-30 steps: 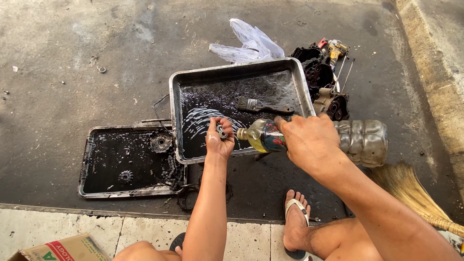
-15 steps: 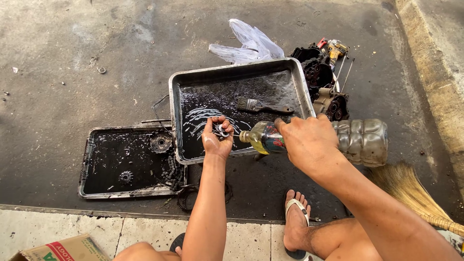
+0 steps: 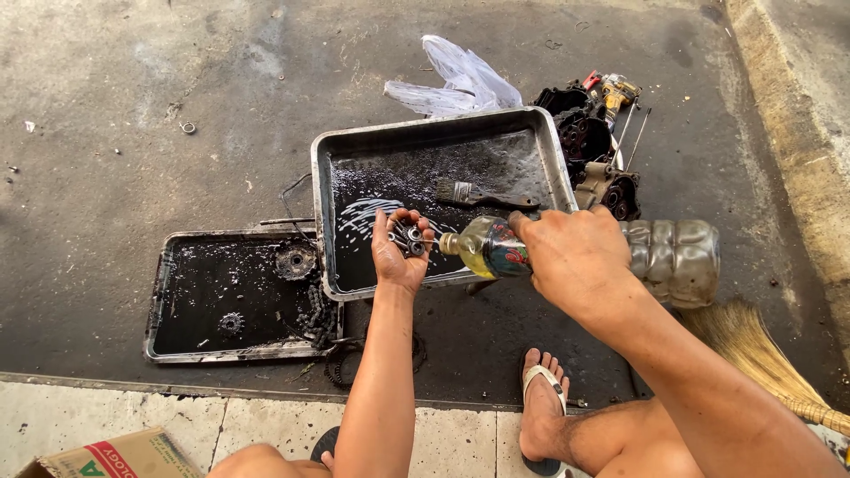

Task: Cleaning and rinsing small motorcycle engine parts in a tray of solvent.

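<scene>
Dull, oil-stained metal tray point(image 3: 323, 204); glossy clear plastic bottle point(image 3: 660, 257); rough matt concrete ground point(image 3: 133, 115).

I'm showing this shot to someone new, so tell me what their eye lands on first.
First the two hands at centre: the left hand cups small metal bolts and nuts over the metal tray, while the right hand tips a plastic bottle towards them. A paintbrush lies in the tray's dark liquid. To the left, a second, blacker tray holds sprockets and a chain.

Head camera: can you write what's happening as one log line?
left hand: cupping small metal parts over tray | right hand: tipping plastic bottle toward them
</scene>
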